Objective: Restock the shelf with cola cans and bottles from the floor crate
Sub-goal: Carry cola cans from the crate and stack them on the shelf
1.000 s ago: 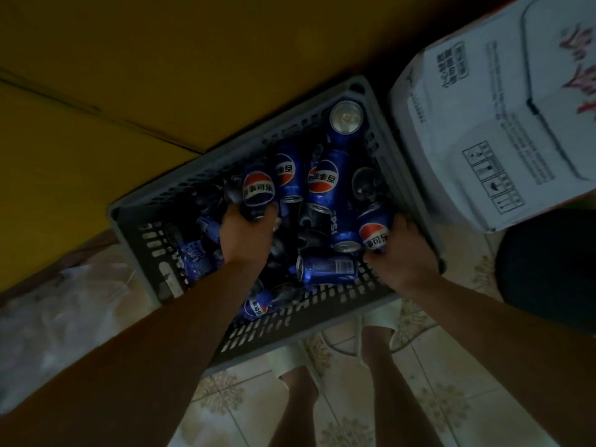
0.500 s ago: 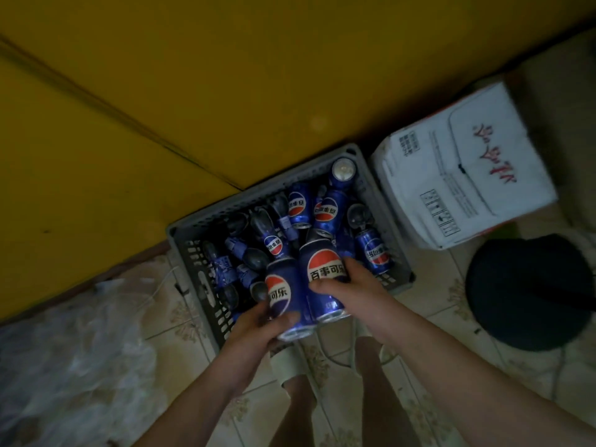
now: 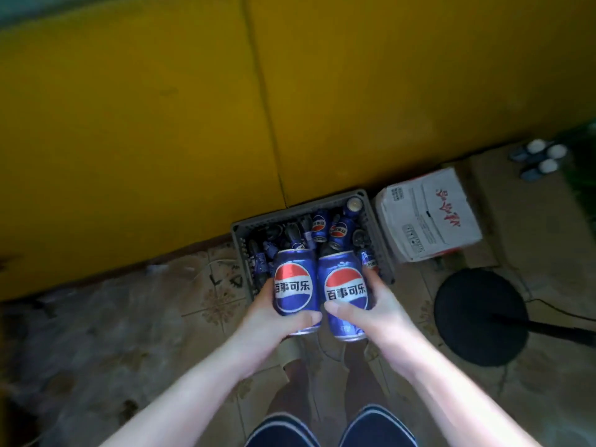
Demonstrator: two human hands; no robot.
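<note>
I hold two blue cola cans side by side, well above the floor. My left hand (image 3: 274, 317) grips the left cola can (image 3: 294, 285); my right hand (image 3: 371, 308) grips the right cola can (image 3: 345, 291). Both cans show a red, white and blue logo facing me. Below them on the floor stands the grey plastic crate (image 3: 240, 233), against the yellow panel (image 3: 290, 91), with several more cola cans (image 3: 319, 224) and dark cola bottles (image 3: 293, 232) lying in it. No shelf is in view.
A white cardboard box (image 3: 425, 217) stands right of the crate. A black round base (image 3: 480, 317) with a pole and cable lies at the right. Clear plastic sheeting (image 3: 90, 333) covers the tiled floor at the left. My legs are below the cans.
Both hands have lifted one cola can each out of the crate and raised them toward me. The view has risen far above the crate.
</note>
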